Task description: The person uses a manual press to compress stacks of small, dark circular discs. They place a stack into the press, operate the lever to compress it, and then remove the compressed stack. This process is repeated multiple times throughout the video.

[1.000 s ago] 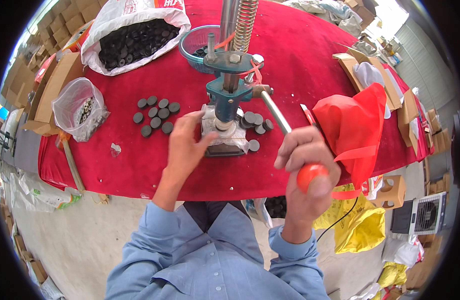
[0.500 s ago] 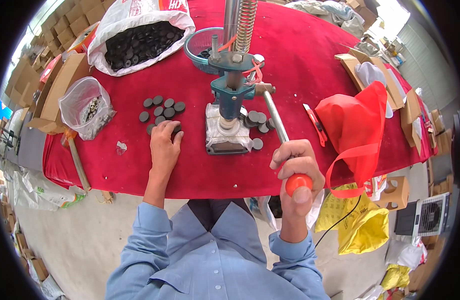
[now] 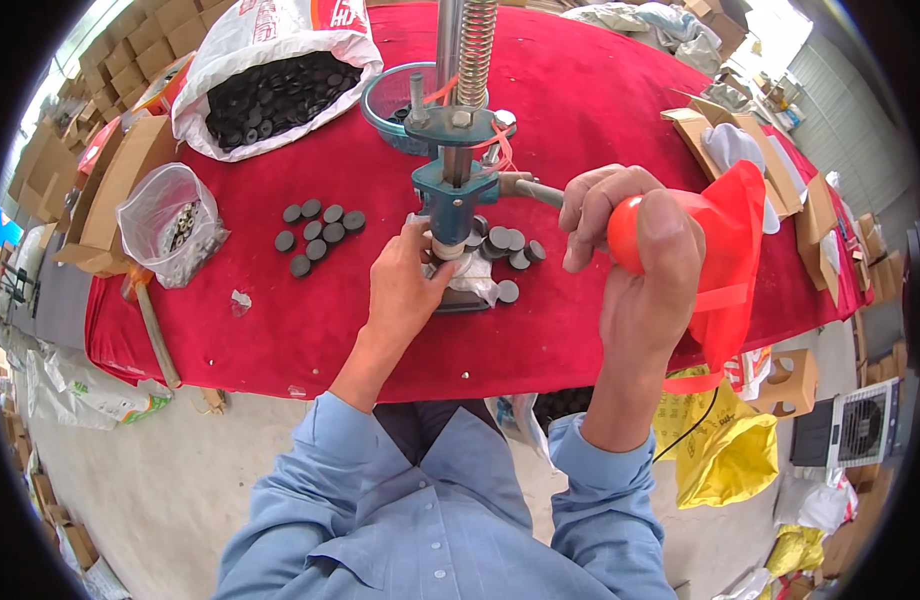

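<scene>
A teal hand press (image 3: 450, 205) with a coil spring stands mid-table, its white tip (image 3: 446, 249) above a base (image 3: 470, 280) wrapped in clear plastic. My left hand (image 3: 405, 280) is at the tip, thumb and fingers curled on either side of it; whatever they pinch is hidden. Raised to the right, my right hand (image 3: 645, 245) is closed round the red ball knob (image 3: 626, 236) of the press lever (image 3: 538, 192). Several black round discs (image 3: 333, 233) lie loose left of the press. More dark discs (image 3: 499, 238) are heaped against its right side.
A white sack (image 3: 280, 100) of black discs and a teal basket (image 3: 388, 105) stand behind. At left are a plastic-lined tub (image 3: 170, 210) of small parts, a hammer (image 3: 157, 335) and a cardboard box (image 3: 130, 190). A red bag (image 3: 730, 260) lies beyond my right hand.
My left hand has moved right from the loose discs to the press tip, and one disc is gone from that group. My right hand has swung the lever up and rightward.
</scene>
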Action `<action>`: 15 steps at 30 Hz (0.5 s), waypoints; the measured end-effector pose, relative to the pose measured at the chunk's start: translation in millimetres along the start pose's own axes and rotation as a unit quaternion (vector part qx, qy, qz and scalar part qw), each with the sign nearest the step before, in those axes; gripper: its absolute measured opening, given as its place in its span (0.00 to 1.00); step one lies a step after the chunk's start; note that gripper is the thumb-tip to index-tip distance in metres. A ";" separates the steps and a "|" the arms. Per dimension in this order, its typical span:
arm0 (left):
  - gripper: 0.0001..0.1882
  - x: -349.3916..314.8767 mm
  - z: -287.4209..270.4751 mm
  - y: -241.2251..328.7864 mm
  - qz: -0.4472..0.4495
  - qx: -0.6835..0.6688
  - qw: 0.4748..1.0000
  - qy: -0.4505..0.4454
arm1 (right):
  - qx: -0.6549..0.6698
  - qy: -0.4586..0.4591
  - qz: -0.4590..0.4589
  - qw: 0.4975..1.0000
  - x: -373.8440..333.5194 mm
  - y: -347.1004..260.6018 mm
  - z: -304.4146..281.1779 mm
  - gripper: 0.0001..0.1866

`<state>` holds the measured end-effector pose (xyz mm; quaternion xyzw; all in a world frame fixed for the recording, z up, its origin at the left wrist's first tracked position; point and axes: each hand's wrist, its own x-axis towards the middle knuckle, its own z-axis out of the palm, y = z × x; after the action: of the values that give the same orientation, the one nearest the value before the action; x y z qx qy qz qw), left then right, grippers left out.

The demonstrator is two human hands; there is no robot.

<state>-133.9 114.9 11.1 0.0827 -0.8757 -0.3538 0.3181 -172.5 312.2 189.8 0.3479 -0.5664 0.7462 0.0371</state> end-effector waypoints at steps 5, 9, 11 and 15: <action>0.38 1.2 3.2 -4.1 0.002 -0.010 1.000 0.002 | -0.001 -0.010 -0.052 0.999 -10.2 11.1 -2.4 0.24; 0.37 0.1 2.4 -4.4 0.000 -0.020 1.000 0.003 | -0.032 0.011 -0.040 0.999 -31.1 14.8 -0.7 0.27; 0.35 -2.6 -0.2 -7.5 -0.014 -0.045 0.999 0.006 | -0.036 0.022 -0.051 0.998 -45.1 20.4 0.6 0.28; 0.22 -7.6 -28.5 -22.7 0.017 0.014 0.997 0.072 | -0.025 0.036 -0.100 0.994 -91.7 62.0 -4.7 0.30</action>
<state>-112.2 84.8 7.6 0.0978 -0.8569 -0.3289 0.3847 -133.3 325.3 87.0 0.3748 -0.5459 0.7361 0.1405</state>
